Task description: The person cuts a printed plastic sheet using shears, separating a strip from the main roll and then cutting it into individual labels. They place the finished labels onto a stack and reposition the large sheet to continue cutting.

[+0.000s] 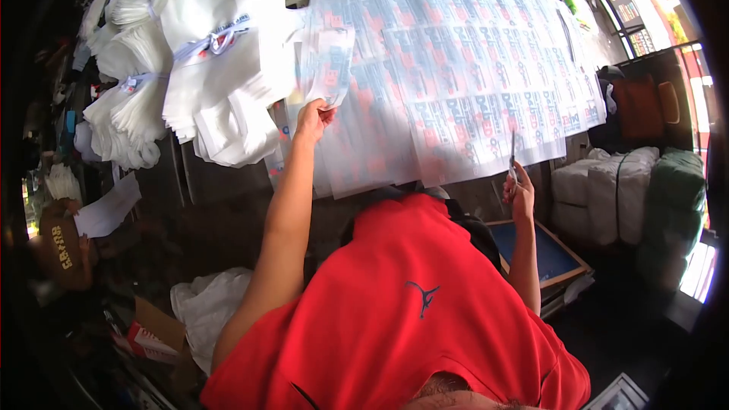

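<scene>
My left hand (pixel 313 120) pinches the lower end of a small printed sheet piece (pixel 330 68), translucent with blue and red lettering. This piece lies over the left part of a large printed sheet (pixel 486 68), which carries the same lettering in repeated rows across the table. Near the large sheet's front edge, my right hand (pixel 521 193) is closed round a pair of scissors (pixel 512 153). Their blades point away from me, over the sheet. Whether the blades are apart is too small to tell.
White bundles (pixel 213 38) tied with strips are stacked left of the sheet. Wrapped white bales (pixel 607 190) and a green bale (pixel 674 201) stand at right. A framed blue screen (pixel 531 247) leans low beside me. Another person (pixel 64 247) holds a white sheet at far left.
</scene>
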### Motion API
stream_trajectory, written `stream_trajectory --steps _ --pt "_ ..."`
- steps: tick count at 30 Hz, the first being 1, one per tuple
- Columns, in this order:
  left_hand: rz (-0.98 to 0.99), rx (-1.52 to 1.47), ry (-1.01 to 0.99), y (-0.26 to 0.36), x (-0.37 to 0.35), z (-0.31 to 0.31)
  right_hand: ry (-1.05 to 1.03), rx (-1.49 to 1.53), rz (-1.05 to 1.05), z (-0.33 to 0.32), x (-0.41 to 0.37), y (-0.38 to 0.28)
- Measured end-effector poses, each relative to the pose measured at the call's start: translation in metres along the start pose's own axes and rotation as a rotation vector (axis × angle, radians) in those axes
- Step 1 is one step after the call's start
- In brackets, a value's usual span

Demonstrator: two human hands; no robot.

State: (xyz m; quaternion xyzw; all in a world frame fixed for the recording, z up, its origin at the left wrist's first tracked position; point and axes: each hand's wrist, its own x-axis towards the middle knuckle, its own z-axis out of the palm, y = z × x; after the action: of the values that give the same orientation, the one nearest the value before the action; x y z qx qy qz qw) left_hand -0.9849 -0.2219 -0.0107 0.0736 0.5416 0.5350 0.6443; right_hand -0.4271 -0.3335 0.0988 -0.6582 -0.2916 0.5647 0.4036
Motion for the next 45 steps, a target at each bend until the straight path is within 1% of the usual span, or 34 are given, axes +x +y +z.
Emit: stream_trajectory --steps 1,2,3,4,6,8,10,11,12,14,15,16,18,19,20,21,22,24,26,27,28,30,32,34,35,37,38,39,40,42,45 --pt "-0.029 0.004 0.037 -0.005 -0.002 -0.001 -0.015 -0.027 0.004 0.003 -0.005 0.001" --pt "-0.04 0.006 0.03 -0.01 -0.004 -0.001 -0.031 -0.051 0.007 0.005 -0.01 0.0" --pt "-0.026 -0.002 0.058 -0.015 -0.008 -0.002 -0.066 -0.065 -0.013 0.007 -0.015 -0.001" --pt "-0.012 -0.01 0.089 -0.019 -0.011 -0.003 -0.058 -0.063 -0.009 0.01 -0.017 -0.002" --pt "-0.001 -0.042 0.075 -0.022 -0.005 -0.006 -0.109 -0.18 -0.02 0.012 -0.025 -0.003" --pt "0.0 -0.074 0.064 -0.033 -0.01 -0.006 -0.189 -0.17 -0.027 0.015 -0.037 -0.01" --pt "0.018 -0.039 0.076 -0.037 -0.022 0.002 -0.287 -0.137 0.016 0.009 -0.048 -0.013" --pt "0.008 0.014 0.077 -0.044 -0.03 0.005 -0.375 -0.159 0.03 0.002 -0.055 -0.016" --pt "0.003 0.017 0.074 -0.057 -0.037 0.005 -0.37 -0.157 0.032 -0.005 -0.062 -0.018" --pt "-0.231 0.094 0.087 -0.082 -0.055 0.005 -0.501 -0.137 0.133 -0.015 -0.076 -0.021" --pt "-0.316 0.157 0.013 -0.097 -0.074 0.014 -0.551 -0.182 0.168 -0.022 -0.083 -0.024" --pt "-0.4 0.218 -0.061 -0.115 -0.099 0.029 -0.548 -0.179 0.173 -0.031 -0.085 -0.022" --pt "-0.549 0.441 -0.208 -0.156 -0.141 0.067 -0.647 -0.181 0.367 -0.048 -0.086 -0.016" --pt "-0.584 0.488 -0.244 -0.174 -0.161 0.088 -0.729 -0.247 0.368 -0.055 -0.081 -0.009" --pt "-0.618 0.535 -0.28 -0.189 -0.175 0.108 -0.734 -0.243 0.366 -0.059 -0.079 -0.007" --pt "-0.614 0.54 -0.276 -0.203 -0.179 0.124 -0.748 -0.309 0.375 -0.059 -0.079 -0.005" --pt "-0.513 0.439 -0.245 -0.217 -0.18 0.138 -0.76 -0.375 0.385 -0.062 -0.077 -0.003" --pt "-0.316 0.218 -0.157 -0.237 -0.182 0.155 -0.794 -0.328 0.391 -0.067 -0.068 0.013" --pt "-0.151 0.165 -0.097 -0.24 -0.178 0.167 -0.828 -0.36 0.299 -0.062 -0.063 0.015" --pt "-0.092 0.137 -0.039 -0.229 -0.187 0.181 -0.835 -0.281 0.308 -0.058 -0.067 0.01" --pt "-0.028 0.116 -0.091 -0.223 -0.191 0.185 -0.845 -0.279 0.306 -0.055 -0.067 0.016" --pt "0.03 0.089 0.005 -0.217 -0.195 0.188 -0.816 -0.001 0.272 -0.049 -0.065 0.031" --pt "-0.004 0.02 0.003 -0.219 -0.191 0.183 -0.797 0.018 0.26 -0.037 -0.069 0.033" --pt "-0.124 -0.069 0.006 -0.224 -0.193 0.188 -0.792 0.096 0.312 -0.027 -0.073 0.033" --pt "-0.126 -0.065 0.006 -0.227 -0.192 0.194 -0.767 0.062 0.32 -0.022 -0.075 0.034" --pt "-0.215 -0.081 0.007 -0.242 -0.184 0.201 -0.75 0.062 0.306 -0.016 -0.075 0.048" --pt "-0.211 -0.083 0.01 -0.248 -0.18 0.204 -0.734 0.062 0.294 -0.013 -0.074 0.056" --pt "-0.161 -0.082 0.037 -0.253 -0.181 0.208 -0.734 0.144 0.296 -0.011 -0.077 0.056" --pt "-0.113 -0.079 0.063 -0.258 -0.18 0.21 -0.738 0.148 0.301 -0.01 -0.078 0.056" --pt "-0.123 -0.094 0.087 -0.261 -0.178 0.209 -0.763 0.145 0.267 -0.007 -0.079 0.056" --pt "-0.108 -0.094 0.019 -0.26 -0.175 0.208 -0.729 0.14 0.237 0.0 -0.082 0.061"
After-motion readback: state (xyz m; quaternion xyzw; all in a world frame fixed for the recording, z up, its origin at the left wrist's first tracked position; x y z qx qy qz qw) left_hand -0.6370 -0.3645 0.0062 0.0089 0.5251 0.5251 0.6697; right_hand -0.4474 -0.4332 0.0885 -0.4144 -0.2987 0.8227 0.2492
